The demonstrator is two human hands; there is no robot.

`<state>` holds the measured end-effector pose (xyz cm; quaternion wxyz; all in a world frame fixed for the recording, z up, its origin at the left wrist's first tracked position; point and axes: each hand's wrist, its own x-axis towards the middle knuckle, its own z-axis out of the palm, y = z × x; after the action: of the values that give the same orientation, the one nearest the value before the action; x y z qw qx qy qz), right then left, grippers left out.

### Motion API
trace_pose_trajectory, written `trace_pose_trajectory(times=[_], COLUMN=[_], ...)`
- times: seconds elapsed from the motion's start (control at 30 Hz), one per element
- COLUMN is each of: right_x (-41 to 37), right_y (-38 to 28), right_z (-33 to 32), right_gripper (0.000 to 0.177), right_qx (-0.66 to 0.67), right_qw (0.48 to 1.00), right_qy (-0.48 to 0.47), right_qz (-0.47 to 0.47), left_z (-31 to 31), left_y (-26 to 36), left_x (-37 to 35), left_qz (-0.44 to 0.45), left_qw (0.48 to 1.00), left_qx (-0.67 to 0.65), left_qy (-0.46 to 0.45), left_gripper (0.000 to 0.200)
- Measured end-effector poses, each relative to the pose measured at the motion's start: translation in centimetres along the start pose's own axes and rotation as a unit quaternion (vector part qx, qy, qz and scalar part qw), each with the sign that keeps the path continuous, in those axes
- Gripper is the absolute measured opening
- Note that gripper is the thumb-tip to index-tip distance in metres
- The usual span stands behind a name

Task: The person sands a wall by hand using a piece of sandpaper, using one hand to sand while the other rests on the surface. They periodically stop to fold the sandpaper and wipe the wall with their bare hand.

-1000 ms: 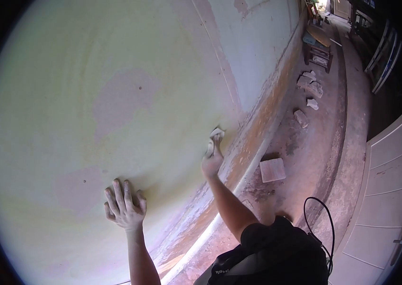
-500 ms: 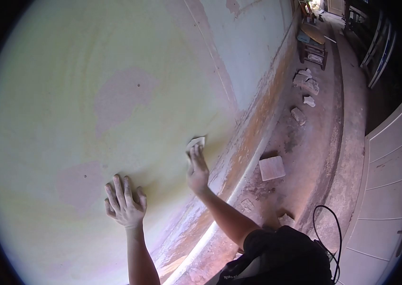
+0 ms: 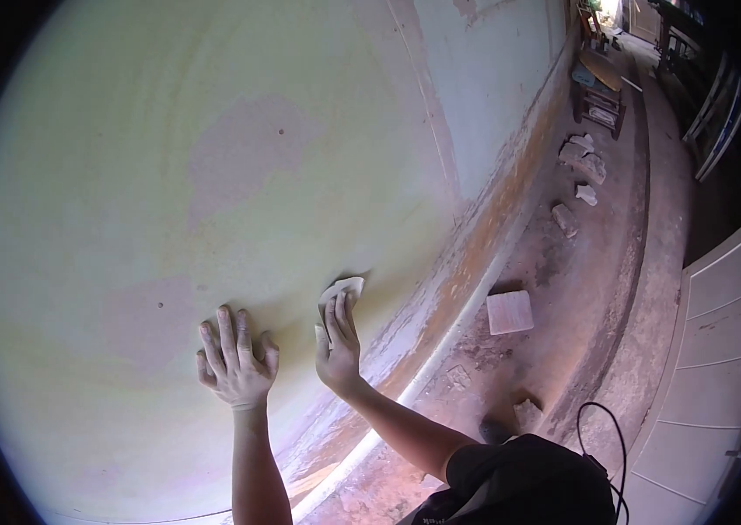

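Observation:
My left hand (image 3: pixel 239 366) lies flat on the pale yellow-green wall (image 3: pixel 143 219), its dusty fingers spread and nothing in it. To the right of it, my right hand (image 3: pixel 338 341) presses a pale, slightly curled sheet of sandpaper (image 3: pixel 342 287) against the wall. The fingers lie over the sheet's lower part, and its upper edge sticks out past the fingertips. White dust coats both hands. Pinkish patches (image 3: pixel 248 149) with small dark holes show on the wall above and left of my hands.
A worn, peeling strip (image 3: pixel 440 289) runs along the wall's base. On the dusty floor lie a square pale tile (image 3: pixel 510 312) and broken chunks (image 3: pixel 582 159). A white panelled door (image 3: pixel 712 367) leans at right, with a black cable (image 3: pixel 622 437) near it. Farther off stands a small wooden rack (image 3: pixel 602 109).
My right hand has slid left and down along the wall with the sandpaper, closer to my left hand. My left hand stays in about the same place. The view has shifted slightly.

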<state>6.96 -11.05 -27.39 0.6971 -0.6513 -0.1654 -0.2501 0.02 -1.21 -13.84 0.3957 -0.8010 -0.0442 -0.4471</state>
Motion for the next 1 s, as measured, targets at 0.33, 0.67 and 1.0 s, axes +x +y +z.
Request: trace_pose_trajectory(times=[0.33,0.67,1.0], right_x=[13.4,1.0,10.9], right_y=[14.6,1.8,8.8], right_z=[-2.1,1.5,-2.2], right_gripper=[0.056,0.035,0.032], right_qx=[0.049,0.034,-0.003], right_qw=[0.973,0.990,0.979], right_qy=[0.202,0.033,0.164], right_qz=[0.098,-0.129,-0.120], left_z=[0.3,0.1,0.2], left_y=[-0.1,-0.4,-0.5], left_x=[-0.1,-0.2,-0.5], left_qz=[-0.007,0.024,0.050], left_qw=[1.000,1.000,0.999], left_qx=[0.002,-0.013,-0.006], left_qy=[-0.003,-0.009,-0.012], left_gripper=[0.053,0.056,0.059])
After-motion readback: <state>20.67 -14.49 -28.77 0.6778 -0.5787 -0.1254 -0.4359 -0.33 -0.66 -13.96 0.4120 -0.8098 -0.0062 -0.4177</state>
